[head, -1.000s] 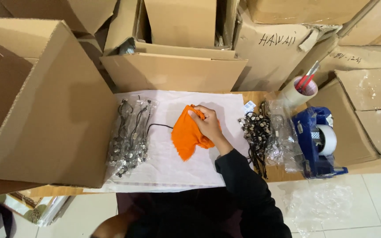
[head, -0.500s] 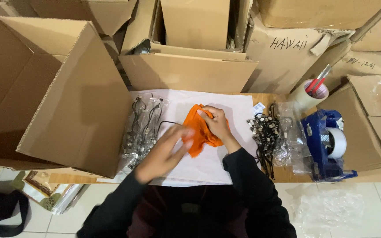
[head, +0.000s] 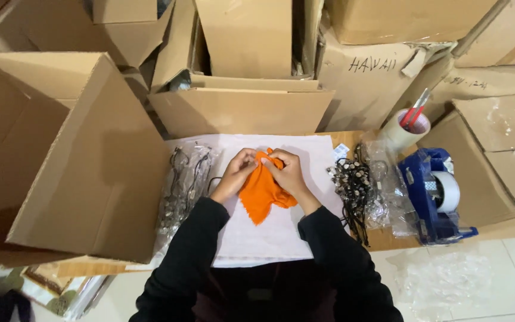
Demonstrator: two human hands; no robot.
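An orange cloth pouch lies on a white sheet spread over a low work surface. My left hand pinches the pouch's top left edge. From the other side, my right hand holds its top right edge, and the fingertips of both hands meet over the opening. A thin black cord shows just left of my left hand. Both arms wear black sleeves.
Clear packets of black-corded items lie left of the sheet, and a heap of similar loose pieces lies right. A blue tape dispenser and a tape roll holding red-handled scissors stand at right. Cardboard boxes crowd around.
My left hand has come up from below and joined the right on the pouch's top edge. The camera view has shifted so the work sits nearer the centre.
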